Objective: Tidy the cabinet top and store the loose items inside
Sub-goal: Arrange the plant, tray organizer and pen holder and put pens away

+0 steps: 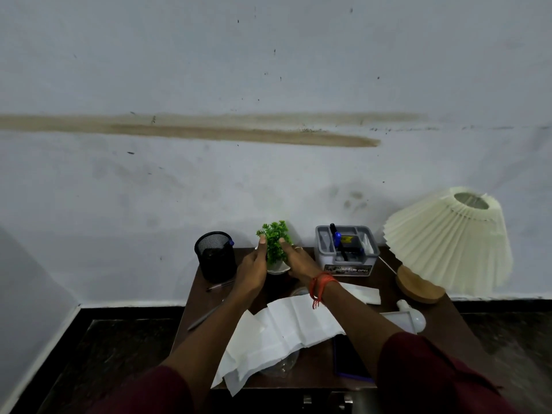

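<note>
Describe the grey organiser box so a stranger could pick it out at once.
Start at the big pleated cream lamp on the right of the dark cabinet top. Just left of it, against the wall, stands the grey organiser box. It alone is grey with open compartments, holding a blue-and-black pen.

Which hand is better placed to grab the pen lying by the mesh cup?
Left, probably. The left hand is left of the plant, close to the pen before the mesh cup; the right hand is right of the plant, farther off.
</note>
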`<state>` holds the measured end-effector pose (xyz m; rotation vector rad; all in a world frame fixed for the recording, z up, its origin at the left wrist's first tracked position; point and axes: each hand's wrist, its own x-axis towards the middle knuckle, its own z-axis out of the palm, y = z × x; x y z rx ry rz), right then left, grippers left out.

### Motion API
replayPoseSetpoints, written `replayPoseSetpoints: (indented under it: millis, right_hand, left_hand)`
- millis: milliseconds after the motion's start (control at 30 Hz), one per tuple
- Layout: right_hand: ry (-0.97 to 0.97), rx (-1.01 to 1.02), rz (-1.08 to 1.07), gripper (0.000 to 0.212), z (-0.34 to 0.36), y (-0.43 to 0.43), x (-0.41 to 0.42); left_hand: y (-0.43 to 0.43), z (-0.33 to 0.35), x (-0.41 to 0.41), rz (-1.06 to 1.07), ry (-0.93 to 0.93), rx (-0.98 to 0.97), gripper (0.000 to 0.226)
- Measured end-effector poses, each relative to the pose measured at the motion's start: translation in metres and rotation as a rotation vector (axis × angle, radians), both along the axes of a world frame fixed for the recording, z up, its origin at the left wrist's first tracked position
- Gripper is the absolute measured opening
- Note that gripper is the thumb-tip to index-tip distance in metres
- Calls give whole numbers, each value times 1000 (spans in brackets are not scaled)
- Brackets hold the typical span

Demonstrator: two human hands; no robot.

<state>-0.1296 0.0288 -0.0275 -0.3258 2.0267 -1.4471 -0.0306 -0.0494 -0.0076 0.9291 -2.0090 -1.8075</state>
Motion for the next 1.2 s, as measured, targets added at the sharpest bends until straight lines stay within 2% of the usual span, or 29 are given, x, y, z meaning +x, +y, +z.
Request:
replayPoseSetpoints:
  millis: [67, 200, 267, 367, 433, 567, 667, 767, 800, 867, 900, 967, 1067, 1133, 1200]
  right_hand:
    - [13, 2, 7, 82, 3, 1, 2]
    - [54, 26, 5, 63, 3, 3, 1]
    - [71, 23, -27, 68, 4, 5, -1]
    - [74, -25, -76, 45, 8, 11, -1]
    - [43, -77, -109, 40, 12, 15, 0]
    - [-2, -104, -134, 50, 5, 23, -1]
    - [-28, -108, -119, 74, -8, 31, -11]
    - [-56, -110, -115, 67, 17, 52, 3]
    - [-56, -119, -131, 73, 25, 58, 7]
    - [-69, -123, -188, 92, 33, 71, 10]
    - [-62, -124, -197, 92, 35, 77, 9]
    - [-39, -112, -204, 69, 37, 91, 6]
    - [-18, -111, -222, 42, 47, 110, 6]
    - [52, -95, -226, 35, 42, 119, 1]
    - [46, -121, -262, 41, 28, 129, -9]
  left_hand:
    - [0, 2, 0, -11, -9, 5, 76]
    - [1, 10, 2, -18, 0, -3, 52]
    - [1, 13, 4, 13, -2, -7, 62]
    - [1, 14, 9, 74, -23, -10, 77]
    - [1, 17, 11, 93, -26, 5, 78]
    - [0, 18, 10, 131, -6, 28, 92]
    - [11, 36, 14, 152, 40, 38, 83]
    - [25, 54, 15, 143, 114, 85, 58]
    - [29, 57, 14, 133, 128, 110, 53]
    - [39, 61, 11, 107, 132, 138, 57]
    - [41, 59, 7, 98, 125, 146, 64]
    - [47, 54, -1, 94, 105, 140, 68]
    - [69, 64, -8, 50, 110, 140, 56]
    - [79, 64, -16, -5, 119, 165, 49]
    - [87, 62, -22, -41, 109, 184, 54]
